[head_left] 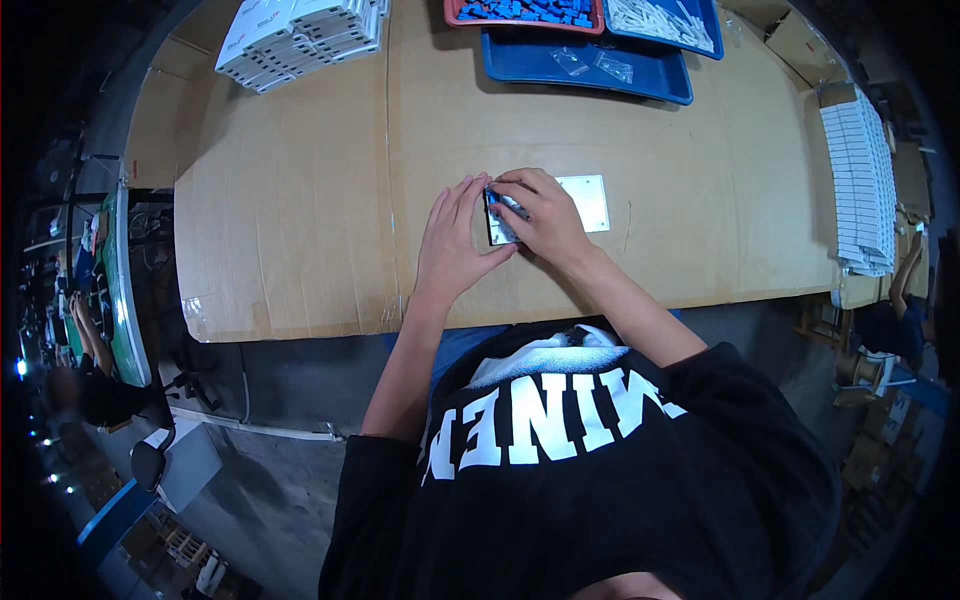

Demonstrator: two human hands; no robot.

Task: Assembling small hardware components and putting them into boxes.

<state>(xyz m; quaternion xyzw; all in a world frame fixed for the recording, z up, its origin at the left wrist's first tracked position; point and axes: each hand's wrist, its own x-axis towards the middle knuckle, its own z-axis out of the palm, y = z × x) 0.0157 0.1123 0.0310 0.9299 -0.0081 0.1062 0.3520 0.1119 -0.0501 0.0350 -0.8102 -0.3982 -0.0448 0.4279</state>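
A small flat case [499, 234] with a dark rim lies in front of me; its inside looks shiny and bluish. My left hand [452, 240] brackets it, fingertips at the far left corner and thumb along the near edge. Over the case bends my right hand [547, 215], its fingers curled down onto the inside. What those fingertips press or pinch is hidden beneath them. Just right of the case lies a white rectangular panel [590, 203] with small marks near its corners, partly covered by my right hand.
Cardboard covers the table [300, 220]. Stacked white boxes [300, 40] stand far left, and a tall row of white boxes [858, 185] at the right edge. At the back are a red tray [455, 22] of blue parts, a blue tray [716, 45] of white parts and another blue tray [640, 88] with clear bags.
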